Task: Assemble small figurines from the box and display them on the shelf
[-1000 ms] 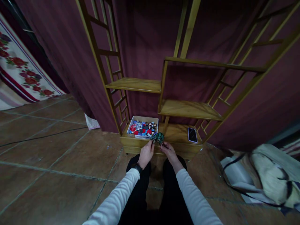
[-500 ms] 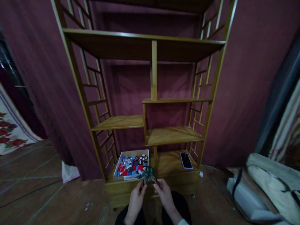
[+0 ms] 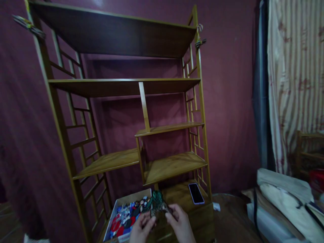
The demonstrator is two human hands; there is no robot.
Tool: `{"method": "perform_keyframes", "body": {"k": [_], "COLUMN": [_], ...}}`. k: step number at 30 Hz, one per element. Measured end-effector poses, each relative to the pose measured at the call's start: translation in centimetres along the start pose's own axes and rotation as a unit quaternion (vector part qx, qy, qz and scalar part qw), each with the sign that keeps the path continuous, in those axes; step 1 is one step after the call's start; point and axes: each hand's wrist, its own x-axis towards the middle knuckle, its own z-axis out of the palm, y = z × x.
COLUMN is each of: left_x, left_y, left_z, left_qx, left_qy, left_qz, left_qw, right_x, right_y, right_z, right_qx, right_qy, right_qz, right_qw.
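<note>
1. Light, even pressure from the left hand (image 3: 142, 227) and right hand (image 3: 179, 221) should steady the small dark-green, brownish object (image 3: 157, 201); thumbs and forefingers, nearly closed, pinch its opposite lower sides.
2. Blurred in detail, it is held by the right edge of the open, white-edged cardboard box (image 3: 133, 197).
3. Right of the box lies a purple-edged, black-screened phone (image 3: 196, 193).

We can read no text, label, brand, number or sign here. On the front wall of the white box (image 3: 124, 238), just left of our left hand (image 3: 142, 227), the small marks are too blurred for reading. On the dark-screened phone (image 3: 196, 193), beyond our right hand (image 3: 179, 223), we can read nothing.
</note>
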Motion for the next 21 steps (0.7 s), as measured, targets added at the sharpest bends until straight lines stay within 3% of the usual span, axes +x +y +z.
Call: {"method": "perform_keyframes", "body": {"k": [8, 14, 18, 21], "left_x": [4.4, 9.5, 13.5, 16.3], "left_y": [14.1, 24.6, 29.6, 31.7], "left_z": [6.4, 12.3, 16.0, 18.2], "left_qx": [0.088, 0.109, 0.077, 0.056], "left_qy": [-0.076, -0.109, -0.119, -0.123], "left_qz": [0.179, 0.322, 0.349, 0.331], "left_qw": [0.977, 0.934, 0.926, 0.934], "right_x": [7.6, 15.4, 21.4, 25.6], "right_y": [-12.3, -22.0, -26.3, -28.0], "right_z": [-4.9, -8.7, -10.7, -12.0], "right_qx": [0.090, 0.039, 0.036, -0.023], "right_qy": [0.016, 0.034, 0.036, 0.052], "right_qz": [-0.134, -0.250, -0.280, -0.275], "right_qw": [0.987, 0.967, 0.959, 0.960]}}
